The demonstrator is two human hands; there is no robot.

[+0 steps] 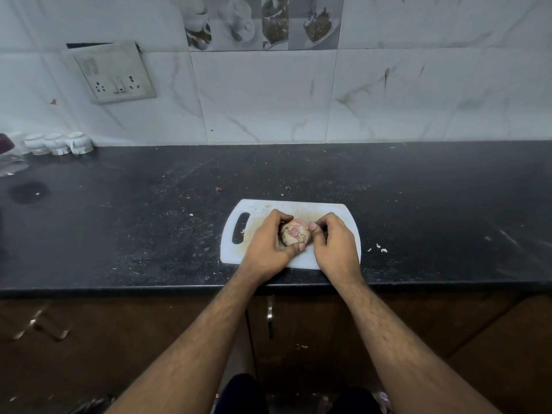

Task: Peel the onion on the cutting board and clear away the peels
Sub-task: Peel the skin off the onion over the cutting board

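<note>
Onion (295,233) sits on cutting board (260,209) between both hands; left hand (267,246) cups it, right hand (334,245) pinches skin at its right side.

Both forearms are seen bare up to the frame's lower edge, with no sleeves, and dark hair is visible along them. No ring, watch or band is worn on the left hand (266,245) or the right hand (336,245). Dark trousers (239,394) are glimpsed at the bottom edge.
</note>
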